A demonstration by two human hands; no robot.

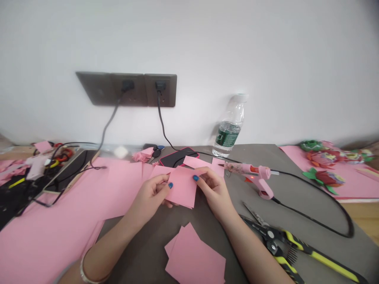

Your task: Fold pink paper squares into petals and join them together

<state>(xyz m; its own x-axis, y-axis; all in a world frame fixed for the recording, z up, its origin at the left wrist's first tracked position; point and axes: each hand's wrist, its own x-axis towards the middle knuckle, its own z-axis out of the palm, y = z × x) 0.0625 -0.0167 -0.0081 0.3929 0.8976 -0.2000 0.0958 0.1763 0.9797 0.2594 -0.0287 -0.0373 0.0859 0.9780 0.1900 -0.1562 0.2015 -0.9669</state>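
Between my two hands, a small stack of pink paper squares (182,187) is held above the grey table. My left hand (155,191) pinches its left edge, thumb on top and fingers underneath. At the upper right edge, my right hand (211,187) grips the same paper between thumb and fingers. More pink squares (195,258) lie overlapped on the table in front of me. Just beyond my hands are other pink pieces (199,161) and a dark phone with a pink rim (177,156).
To the right lie a pink glue gun (260,179) with a black cord, and yellow-black pliers (275,236). A water bottle (229,130) stands by the wall. Paper flowers (325,177) rest at far right. Large pink sheets (68,213) and a tablet-like device (72,169) are at left.
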